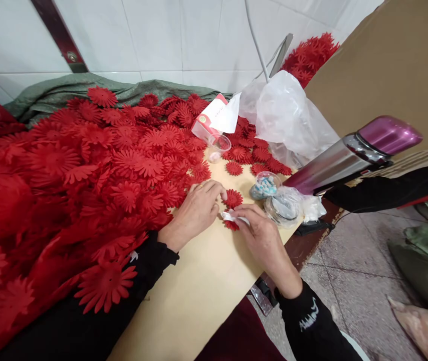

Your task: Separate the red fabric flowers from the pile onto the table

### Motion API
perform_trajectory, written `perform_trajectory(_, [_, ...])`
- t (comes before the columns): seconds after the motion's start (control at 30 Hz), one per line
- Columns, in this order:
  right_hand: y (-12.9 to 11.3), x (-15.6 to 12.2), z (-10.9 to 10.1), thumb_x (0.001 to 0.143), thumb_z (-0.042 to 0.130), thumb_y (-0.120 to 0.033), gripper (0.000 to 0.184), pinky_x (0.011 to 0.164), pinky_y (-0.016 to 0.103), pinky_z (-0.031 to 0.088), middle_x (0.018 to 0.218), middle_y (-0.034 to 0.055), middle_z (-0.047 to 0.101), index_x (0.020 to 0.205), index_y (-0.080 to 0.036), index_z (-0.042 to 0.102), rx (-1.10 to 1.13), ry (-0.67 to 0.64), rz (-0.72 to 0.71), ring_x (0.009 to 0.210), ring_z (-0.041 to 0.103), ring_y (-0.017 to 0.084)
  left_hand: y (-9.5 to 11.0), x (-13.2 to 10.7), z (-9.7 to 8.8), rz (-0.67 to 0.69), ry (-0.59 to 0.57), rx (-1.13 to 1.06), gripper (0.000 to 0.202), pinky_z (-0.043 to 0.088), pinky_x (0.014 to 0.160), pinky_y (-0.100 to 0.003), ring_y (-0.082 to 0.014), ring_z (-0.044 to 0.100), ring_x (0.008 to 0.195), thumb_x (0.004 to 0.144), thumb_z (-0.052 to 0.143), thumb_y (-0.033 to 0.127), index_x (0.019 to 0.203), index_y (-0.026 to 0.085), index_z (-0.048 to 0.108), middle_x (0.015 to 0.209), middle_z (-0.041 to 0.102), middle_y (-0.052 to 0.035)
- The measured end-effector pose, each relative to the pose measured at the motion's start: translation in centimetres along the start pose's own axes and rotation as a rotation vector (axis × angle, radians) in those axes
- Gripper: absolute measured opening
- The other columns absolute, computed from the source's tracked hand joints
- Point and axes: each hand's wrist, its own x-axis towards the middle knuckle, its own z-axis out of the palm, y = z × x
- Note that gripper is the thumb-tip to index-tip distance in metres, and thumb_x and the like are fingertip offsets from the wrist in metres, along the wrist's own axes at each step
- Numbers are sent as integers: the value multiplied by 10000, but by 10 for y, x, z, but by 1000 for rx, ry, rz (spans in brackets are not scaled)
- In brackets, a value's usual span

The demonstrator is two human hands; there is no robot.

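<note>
A large heap of red fabric flower pieces (pixel 97 160) covers the left of a tan board (pixel 206 286). My left hand (pixel 195 210) lies on the board with its fingers bent, the fingertips touching a single red flower piece (pixel 232 198). My right hand (pixel 261 235) is beside it, fingers pinched on a small white piece (pixel 231 216) that lies over another red flower (pixel 231 225). Both sleeves are black.
A clear plastic cup (pixel 217 148), a small tub of white and blue bits (pixel 264 185) and a clear bag (pixel 287 205) sit near my hands. A purple-capped steel flask (pixel 353 155), a crumpled plastic bag (pixel 285 115) and a cardboard sheet (pixel 387 65) stand right. Floor lies beyond the edge.
</note>
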Motion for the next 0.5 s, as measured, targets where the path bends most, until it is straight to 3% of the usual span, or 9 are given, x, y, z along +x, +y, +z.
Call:
perform_trajectory(0.2, [-3,0,-15,947,672,-256,69,999,411,549,1064,61,734,966,-249,738,223,127,114,1066,691,215,17,-20,-2,-59,24,77,17,418,935,-424,-243,631,1028,952,564,207,967,212,556,1038,683,-40])
perform_trajectory(0.33, [-4,10,-16,950,668,-296,117,938,393,580,1084,63,730,1055,-250,691,348,209,148,1009,705,201,28,-32,-1,16,-62,97,254,418,986,-453,-271,615,1111,953,663,428,1062,209,593,1148,677,-63])
perform_trajectory(0.4, [-4,19,-12,957,646,-285,122,946,401,579,1075,67,727,1070,-248,677,266,254,93,1016,698,204,30,-34,1,62,-100,138,316,414,1005,-472,-293,599,1159,938,688,443,1128,204,605,1217,666,-85])
perform_trajectory(0.5, [-2,33,-3,963,597,-212,127,987,416,562,1072,78,720,1022,-238,706,23,261,-22,1053,680,217,30,-33,3,91,-145,169,222,420,1001,-479,-295,605,1151,957,662,379,1086,200,638,1217,673,-87])
